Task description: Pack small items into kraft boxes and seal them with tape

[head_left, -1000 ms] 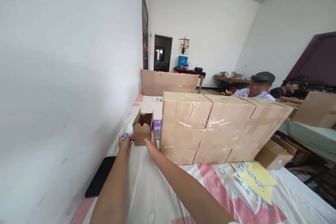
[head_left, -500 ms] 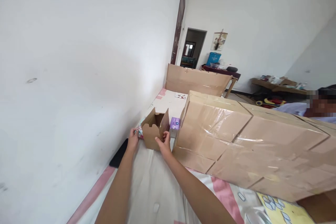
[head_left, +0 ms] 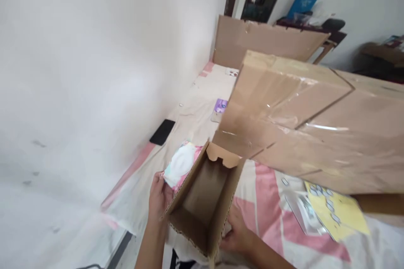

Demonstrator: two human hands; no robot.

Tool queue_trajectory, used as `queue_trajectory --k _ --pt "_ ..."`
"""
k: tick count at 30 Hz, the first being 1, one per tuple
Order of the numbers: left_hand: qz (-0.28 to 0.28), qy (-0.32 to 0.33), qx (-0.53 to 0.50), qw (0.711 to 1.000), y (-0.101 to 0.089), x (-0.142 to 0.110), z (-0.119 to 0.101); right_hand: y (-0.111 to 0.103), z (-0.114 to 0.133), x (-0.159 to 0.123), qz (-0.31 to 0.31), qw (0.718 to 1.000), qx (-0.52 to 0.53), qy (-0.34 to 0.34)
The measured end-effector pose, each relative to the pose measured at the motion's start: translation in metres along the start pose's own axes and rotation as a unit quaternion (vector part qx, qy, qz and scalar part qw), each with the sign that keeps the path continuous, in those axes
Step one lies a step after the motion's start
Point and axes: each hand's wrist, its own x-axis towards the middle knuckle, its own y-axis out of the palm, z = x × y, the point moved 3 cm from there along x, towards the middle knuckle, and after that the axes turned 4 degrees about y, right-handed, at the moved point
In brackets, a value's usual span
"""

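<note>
A small brown cardboard box point(head_left: 227, 191) with its top open is close in front of me, its hollow inside facing me and looking bare. On its right side, my right hand point(head_left: 236, 230) grips the box from outside, partly hidden behind the wall. My left hand point(head_left: 158, 197) is closed on a soft pack of wipes point(head_left: 181, 164), pink and teal with a white oval lid. That pack lies against the outside of the box's left wall. Some fingers of both hands are out of sight.
A long taped stack of cardboard boxes point(head_left: 284, 105) runs along the right. Near the wall lies a flat black object point(head_left: 162, 132). A purple pack point(head_left: 220, 106) sits by the stack. Yellow printed sheet point(head_left: 336, 210) and a clear plastic packet point(head_left: 304, 214) lie on the cloth point(head_left: 268, 201).
The box has come nearer to me and turned, so its inside shows. The wipes pack has come along in my left hand. The view has tipped downward.
</note>
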Motion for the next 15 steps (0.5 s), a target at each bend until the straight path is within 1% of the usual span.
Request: queue_trajectory --k 2,4,7,9,11,12,14,15 --pt "0.059 -0.054 0.010 0.997 0.025 -0.010 0.018 -0.023 0.015 -0.032 0.033 0.998 -0.045 0.030" --pt "0.129 -0.102 0.015 0.986 0.054 -0.013 0.040 -0.038 0.027 -0.061 0.084 0.989 -0.071 0.100" --pt "0.240 -0.163 0.038 0.956 0.102 -0.016 0.075 -0.048 0.041 -0.094 0.168 0.961 -0.069 0.208" --pt "0.305 -0.192 0.072 0.930 0.131 -0.022 0.092 -0.051 0.046 -0.106 0.215 0.937 -0.038 0.273" --pt "0.350 -0.201 0.111 0.908 0.154 -0.028 0.100 -0.058 0.053 -0.109 0.250 0.920 0.017 0.302" --pt "0.364 -0.197 0.128 0.901 0.163 -0.030 0.100 -0.065 0.057 -0.108 0.257 0.917 0.048 0.301" --pt "0.380 -0.176 0.153 0.895 0.174 -0.033 0.091 -0.085 0.071 -0.104 0.256 0.917 0.112 0.285" --pt "0.382 -0.158 0.161 0.896 0.177 -0.033 0.082 -0.099 0.081 -0.101 0.254 0.916 0.143 0.276"
